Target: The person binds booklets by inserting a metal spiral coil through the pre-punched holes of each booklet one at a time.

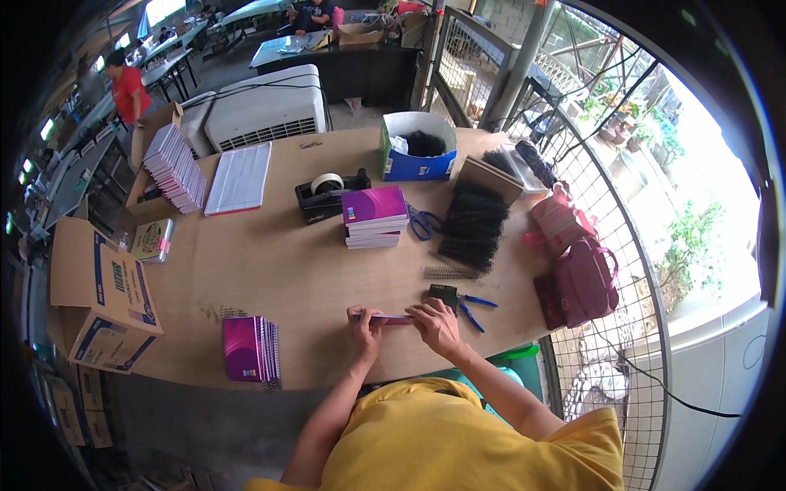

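Observation:
My left hand (pixel 364 326) and my right hand (pixel 435 324) both grip a thin purple notebook (pixel 391 318) held edge-on near the front edge of the wooden table (pixel 286 270). Just right of my right hand lie blue-handled pliers (pixel 468 305), their dark head partly behind my fingers. A loose black spiral coil (pixel 449 273) lies a little beyond my hands. Further back stands a stack of purple notebooks (pixel 375 216). A bound purple notebook pile (pixel 251 349) sits to my left at the table's front edge.
A heap of black spiral coils (pixel 473 225), blue scissors (pixel 422 222), a black tape dispenser (pixel 329 195) and a blue-and-white box (pixel 417 146) sit behind. Pink bags (pixel 573 262) lie at the right edge, cardboard boxes (pixel 102 295) at left, a wire fence (pixel 606 245) on the right.

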`<state>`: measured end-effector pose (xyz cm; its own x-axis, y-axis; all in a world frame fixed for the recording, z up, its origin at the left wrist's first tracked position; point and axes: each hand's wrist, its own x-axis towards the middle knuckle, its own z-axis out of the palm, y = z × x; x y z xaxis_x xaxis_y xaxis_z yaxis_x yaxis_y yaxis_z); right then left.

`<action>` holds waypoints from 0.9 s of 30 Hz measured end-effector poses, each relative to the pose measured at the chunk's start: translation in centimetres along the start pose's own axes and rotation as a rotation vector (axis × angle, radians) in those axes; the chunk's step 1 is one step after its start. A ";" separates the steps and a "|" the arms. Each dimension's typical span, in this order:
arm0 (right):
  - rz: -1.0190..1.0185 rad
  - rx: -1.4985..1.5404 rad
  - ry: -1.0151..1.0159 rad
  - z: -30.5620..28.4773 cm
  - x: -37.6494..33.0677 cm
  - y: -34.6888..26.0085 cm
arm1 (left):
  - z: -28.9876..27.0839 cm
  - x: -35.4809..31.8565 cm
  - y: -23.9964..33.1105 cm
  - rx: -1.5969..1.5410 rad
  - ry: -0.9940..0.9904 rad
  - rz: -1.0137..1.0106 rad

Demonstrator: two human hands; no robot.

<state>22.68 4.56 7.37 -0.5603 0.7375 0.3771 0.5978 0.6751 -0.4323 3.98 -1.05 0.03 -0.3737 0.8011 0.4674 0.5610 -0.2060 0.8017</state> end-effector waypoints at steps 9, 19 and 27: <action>0.019 0.015 -0.053 0.2 0.2 -1.0 | -0.1 -0.6 -0.8 0.013 0.002 0.015; -0.075 -0.239 -0.399 -4.1 2.4 9.9 | -0.6 -0.5 0.3 0.028 -0.046 0.001; 0.244 0.570 -0.710 -5.5 5.9 9.2 | -0.9 -0.6 0.7 0.045 -0.058 -0.095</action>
<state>28.03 15.21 10.08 -0.7870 0.5482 -0.2832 0.4795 0.2545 -0.8398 3.94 -2.20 0.65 -0.3844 0.8472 0.3668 0.5583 -0.1031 0.8232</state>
